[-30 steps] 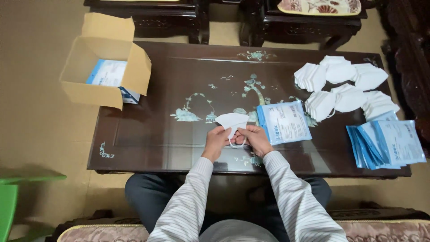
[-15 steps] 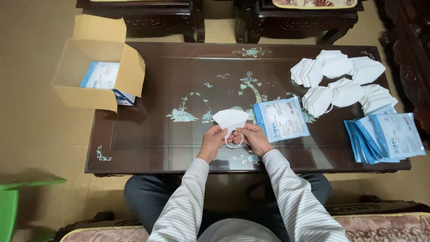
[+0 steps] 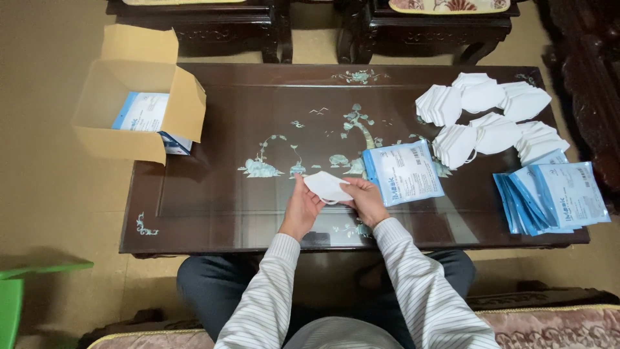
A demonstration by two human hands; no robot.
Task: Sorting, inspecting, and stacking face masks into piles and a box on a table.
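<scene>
Dark, glossy wooden worktop point(image 3: 226, 123) with pale inlaid trees and birds fills the view from above, standing on a tan floor, with dark carved wooden chairs point(image 3: 413, 26) along its far edge. At the worktop's far left corner sits an open brown cardboard box point(image 3: 139, 97), its flaps spread, hanging partly over the edge; inside lie flat blue-and-white packets point(image 3: 142, 113).

Near the middle of the worktop's near edge, a person in a striped long-sleeved shirt holds a white folded face mask point(image 3: 326, 186) just above the surface. The left hand point(image 3: 301, 210) pinches the mask's left end with thumb and fingers closed on it; the right hand point(image 3: 365, 201) grips the right end, fingers curled around it. The mask's long axis runs roughly left to right, tilted slightly, its left end a little farther from the person.

Just right of the mask lies a single blue-and-white plastic pouch point(image 3: 402, 172), flat on the worktop. Farther right is a loose heap of white folded masks point(image 3: 491, 119). Near the worktop's right edge, a fanned stack of blue-and-white pouches point(image 3: 552, 197) rests. A green plastic seat point(image 3: 13, 297) shows on the floor, left of the person.
</scene>
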